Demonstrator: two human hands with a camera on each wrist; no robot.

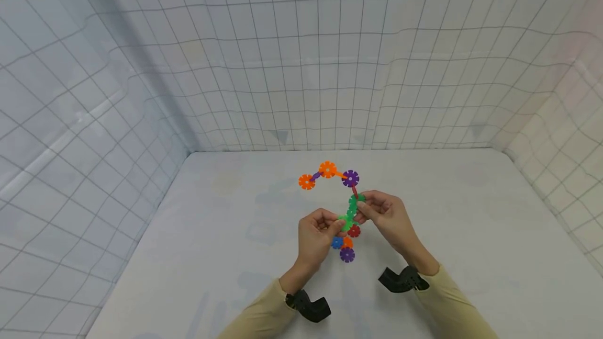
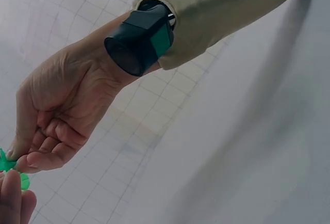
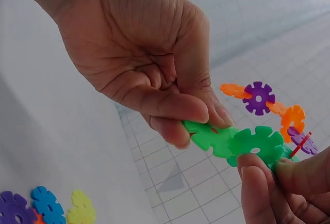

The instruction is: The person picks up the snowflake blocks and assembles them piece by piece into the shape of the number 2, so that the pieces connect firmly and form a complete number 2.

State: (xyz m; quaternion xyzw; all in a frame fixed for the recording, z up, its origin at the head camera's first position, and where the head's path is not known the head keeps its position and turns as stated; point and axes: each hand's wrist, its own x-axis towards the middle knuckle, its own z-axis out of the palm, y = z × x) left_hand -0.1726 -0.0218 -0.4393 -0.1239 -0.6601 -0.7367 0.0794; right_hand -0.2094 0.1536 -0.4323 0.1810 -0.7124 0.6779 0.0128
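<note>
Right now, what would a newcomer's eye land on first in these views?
First, the bright chain of notched discs, its orange and purple end arching above the pale table. Next, the left hand and the right hand, pinching its green part. Then, just below that part in the head view, a small cluster of discs.

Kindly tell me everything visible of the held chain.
The chain is a curved row of notched, plastic-looking discs with centre holes: orange, purple, red and green, variously angled. It appears raised off the table. The right grip pinches a darker green disc, the left grip the light green disc at the near end. Whether these interlock is unclear.
</note>
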